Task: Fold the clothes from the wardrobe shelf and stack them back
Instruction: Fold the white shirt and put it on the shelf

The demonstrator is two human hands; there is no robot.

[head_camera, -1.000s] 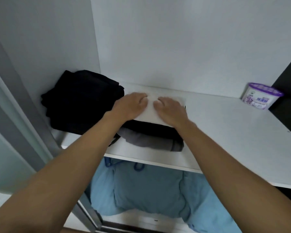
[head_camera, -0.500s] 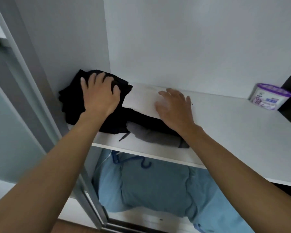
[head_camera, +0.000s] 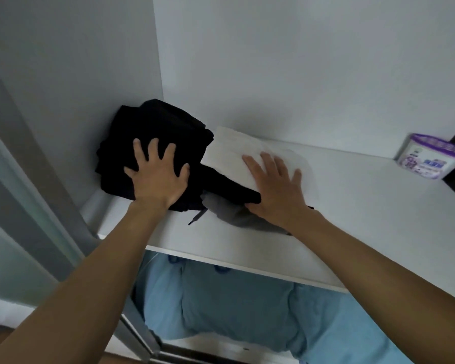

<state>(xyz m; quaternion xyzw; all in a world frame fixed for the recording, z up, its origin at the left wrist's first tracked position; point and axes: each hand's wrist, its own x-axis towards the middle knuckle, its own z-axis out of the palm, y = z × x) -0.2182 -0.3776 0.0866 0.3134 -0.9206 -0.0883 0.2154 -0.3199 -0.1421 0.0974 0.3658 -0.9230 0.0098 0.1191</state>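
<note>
Grey garment (head_camera: 229,212) partly under right hand (head_camera: 276,185), folds of black pile (head_camera: 166,124) indistinct

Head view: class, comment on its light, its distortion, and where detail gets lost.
In the head view the light is dim and soft, with no glare; the black pile under the left hand is so dark its folds mostly vanish; the white garment under the right hand nearly blends into the white shelf; the wide lens stretches both forearms toward the corners.
</note>
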